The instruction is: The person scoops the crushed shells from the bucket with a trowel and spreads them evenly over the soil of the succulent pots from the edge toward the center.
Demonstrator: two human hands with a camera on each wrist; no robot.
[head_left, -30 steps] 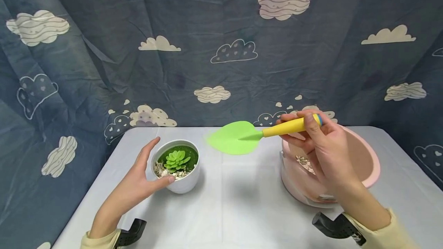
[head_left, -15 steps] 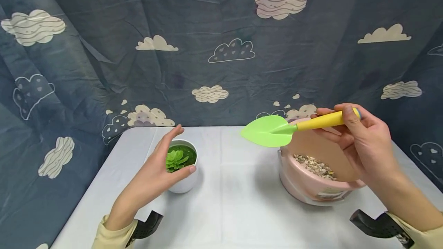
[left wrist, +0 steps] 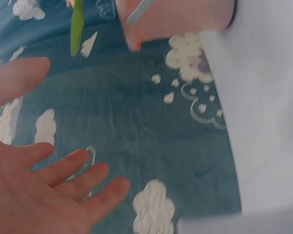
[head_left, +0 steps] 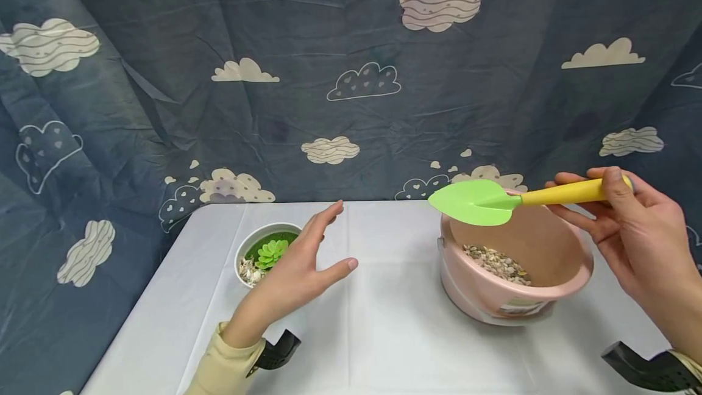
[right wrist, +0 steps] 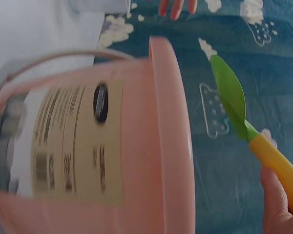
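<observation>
My right hand [head_left: 638, 230] grips the yellow handle of a small trowel [head_left: 477, 202] with a green leaf-shaped blade. The blade hovers above the left rim of a pink bucket [head_left: 493, 300], which holds pebbles [head_left: 498, 264]. In the right wrist view the bucket's labelled side [right wrist: 78, 141] fills the left, with the trowel [right wrist: 229, 92] beyond its rim. My left hand [head_left: 296, 276] is held in the air with fingers extended and thumb apart, holding nothing. It partly covers a white pot [head_left: 241, 259] with a green succulent [head_left: 271, 253] and pale stones in it.
A white-covered table [head_left: 384, 334] carries the pot at left and the bucket at right. Behind it hangs a dark blue cloth [head_left: 307, 114] printed with clouds. The bucket's handle hangs down its outer side.
The right hand has carried the trowel rightward, from between pot and bucket to over the bucket's rim. My left hand has moved right, passing in front of the pot.
</observation>
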